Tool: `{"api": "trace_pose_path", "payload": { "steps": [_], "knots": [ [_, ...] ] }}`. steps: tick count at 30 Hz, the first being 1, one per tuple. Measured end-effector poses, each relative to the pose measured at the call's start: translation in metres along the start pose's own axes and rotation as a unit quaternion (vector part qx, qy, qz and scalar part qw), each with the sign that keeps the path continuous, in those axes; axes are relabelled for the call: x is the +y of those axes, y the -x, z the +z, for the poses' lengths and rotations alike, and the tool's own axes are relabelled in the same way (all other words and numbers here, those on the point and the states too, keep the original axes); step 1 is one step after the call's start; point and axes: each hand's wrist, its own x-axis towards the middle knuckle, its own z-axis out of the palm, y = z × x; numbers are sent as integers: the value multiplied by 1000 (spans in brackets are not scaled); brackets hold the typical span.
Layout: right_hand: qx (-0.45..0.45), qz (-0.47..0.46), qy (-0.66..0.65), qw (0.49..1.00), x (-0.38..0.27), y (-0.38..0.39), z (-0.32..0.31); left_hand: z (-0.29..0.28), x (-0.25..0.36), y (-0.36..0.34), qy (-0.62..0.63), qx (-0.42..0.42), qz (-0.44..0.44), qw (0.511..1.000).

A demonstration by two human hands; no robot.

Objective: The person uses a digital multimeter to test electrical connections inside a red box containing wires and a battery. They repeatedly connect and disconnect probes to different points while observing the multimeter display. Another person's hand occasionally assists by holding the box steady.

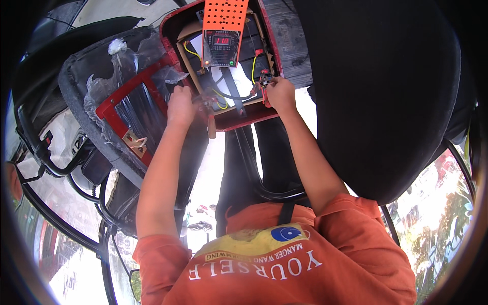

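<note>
1. Shirt (244, 274) is filling the near side.
2. Right hand (282, 95) is gripping a clamp (265, 83) at the near right of the box (244, 122).
3. Left hand (181, 107) is curling beside a blurred tool (212, 126); hold unclear.

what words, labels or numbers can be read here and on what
I'll locate text, not copy it.
Display on the orange perforated meter: red lit digits, legible.
Meter's black panel: tiny markings, too small to read.
Orange shirt: large white lettering, upside down, legible.

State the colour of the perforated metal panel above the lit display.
Orange; it shows best in the head view.
</note>
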Motion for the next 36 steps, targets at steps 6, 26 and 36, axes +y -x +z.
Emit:
{"api": "trace_pose_path", "payload": {
  "steps": [6,26,36],
  "knots": [
    [0,-21,24,999,3,-1,3,-3,27,-4,-31,-58,-180,981],
    [4,-57,-21,998,32,-10,8,54,27,6,391,193,-188,880],
    [17,-25,19,999,39,-30,8,69,9,3,421,42,-120,898]
  ]
}}
